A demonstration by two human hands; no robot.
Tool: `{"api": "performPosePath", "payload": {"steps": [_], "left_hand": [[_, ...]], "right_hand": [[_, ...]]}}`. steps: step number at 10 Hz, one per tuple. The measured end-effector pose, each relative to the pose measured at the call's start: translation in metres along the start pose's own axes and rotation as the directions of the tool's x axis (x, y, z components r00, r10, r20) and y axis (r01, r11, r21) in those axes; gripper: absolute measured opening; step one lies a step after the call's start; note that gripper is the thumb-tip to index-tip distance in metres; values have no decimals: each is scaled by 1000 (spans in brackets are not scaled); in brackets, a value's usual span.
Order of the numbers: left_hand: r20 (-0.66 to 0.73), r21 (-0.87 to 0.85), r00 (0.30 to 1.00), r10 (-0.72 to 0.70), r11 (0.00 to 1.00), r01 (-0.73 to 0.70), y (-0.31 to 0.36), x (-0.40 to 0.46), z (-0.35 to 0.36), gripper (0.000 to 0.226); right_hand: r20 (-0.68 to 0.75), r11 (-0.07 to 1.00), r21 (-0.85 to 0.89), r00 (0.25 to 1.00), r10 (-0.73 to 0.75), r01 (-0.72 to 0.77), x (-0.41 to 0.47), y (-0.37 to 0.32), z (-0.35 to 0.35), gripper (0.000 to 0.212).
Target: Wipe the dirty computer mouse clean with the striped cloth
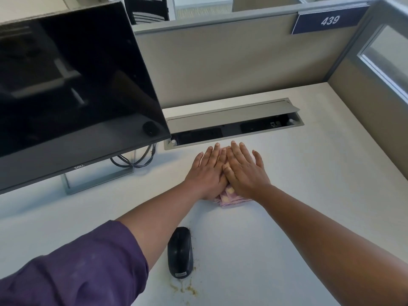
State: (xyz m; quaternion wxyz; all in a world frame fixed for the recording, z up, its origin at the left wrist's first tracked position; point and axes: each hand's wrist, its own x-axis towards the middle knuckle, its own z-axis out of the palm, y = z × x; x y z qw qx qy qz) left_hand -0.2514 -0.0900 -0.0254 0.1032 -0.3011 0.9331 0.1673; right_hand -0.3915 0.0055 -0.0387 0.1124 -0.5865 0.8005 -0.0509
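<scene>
At centre frame, the left hand (206,171) and right hand (244,171) lie flat, fingers spread, gripping nothing, pressed side by side on a folded pink striped cloth (230,198) on the white desk (309,195). Below them, at lower centre, a black computer mouse (180,251) rests near brownish stains (185,289), its small label too blurred to read. A black Dell monitor (72,85) fills the upper left. A blue sign (330,19) at upper right reads "439".
</scene>
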Motion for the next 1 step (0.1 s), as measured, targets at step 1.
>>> {"api": "performPosePath", "payload": {"steps": [1], "left_hand": [[-67, -14, 998, 15, 1000, -16, 4, -9, -11, 68]], "right_hand": [[-123, 1000, 3, 992, -3, 4, -7, -10, -10, 69]]}}
